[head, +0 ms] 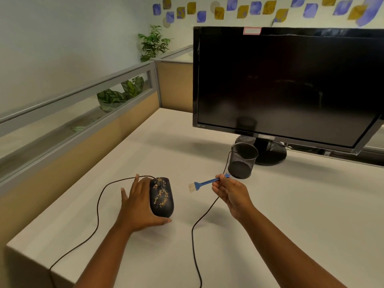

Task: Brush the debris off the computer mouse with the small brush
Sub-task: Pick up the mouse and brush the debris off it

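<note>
While flat left hand touches mouse, right hand pinches brush; mesh cup behind.

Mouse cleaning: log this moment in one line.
phase: pre-brushing | left hand: braces mouse side | right hand: pinches brush handle, bristles in air, clear of mouse | debris: on mouse top

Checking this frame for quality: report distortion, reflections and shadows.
Head view: wide-angle distortion bows the monitor edges and partition rail; the dark screen mirrors the mesh pen cup; soft light leaves faint shadows beside the left hand and computer mouse; debris and blue brush look sharp, wall decals blurred.
</note>
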A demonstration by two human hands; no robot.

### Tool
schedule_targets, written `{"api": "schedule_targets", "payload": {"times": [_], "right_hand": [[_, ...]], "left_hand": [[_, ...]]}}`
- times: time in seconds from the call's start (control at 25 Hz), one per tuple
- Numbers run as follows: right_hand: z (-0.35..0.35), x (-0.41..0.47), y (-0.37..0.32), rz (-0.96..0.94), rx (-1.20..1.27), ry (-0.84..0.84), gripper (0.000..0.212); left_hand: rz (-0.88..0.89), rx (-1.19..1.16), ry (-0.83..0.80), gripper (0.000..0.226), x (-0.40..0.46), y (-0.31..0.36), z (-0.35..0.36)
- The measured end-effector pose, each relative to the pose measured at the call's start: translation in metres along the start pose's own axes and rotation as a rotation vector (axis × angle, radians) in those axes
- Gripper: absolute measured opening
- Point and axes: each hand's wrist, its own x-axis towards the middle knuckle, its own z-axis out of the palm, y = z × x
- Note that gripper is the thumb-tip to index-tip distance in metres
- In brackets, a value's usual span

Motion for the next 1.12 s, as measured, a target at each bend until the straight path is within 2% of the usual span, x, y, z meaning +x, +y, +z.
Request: {"api": "schedule_targets", "payload": {"times": [0.28,0.8,0.96,1.12], "right_hand": [[0.025,-0.027,0.029,0.098,-0.019,-0.118,0.018],[0.039,-0.086,0.075,0.292,-0.169,-0.458,0.018],[0.043,-0.105,0.088,0.272,-0.249,-0.553,0.016],[0.050,-0.134,0.108,0.197,-0.300,-0.675,0.012]], "left_hand": [[-0.147,0.112,0.064,0.133,-0.073,-0.007,-0.020],[-0.588,0.208,0.151,0.134,-0.215,0.021,-0.013],[-0.699,0.298,0.133,0.136,-0.241,0.023,-0.008],[-0.808,0.293,0.160,0.137,-0.264,0.022,-0.006]]}}
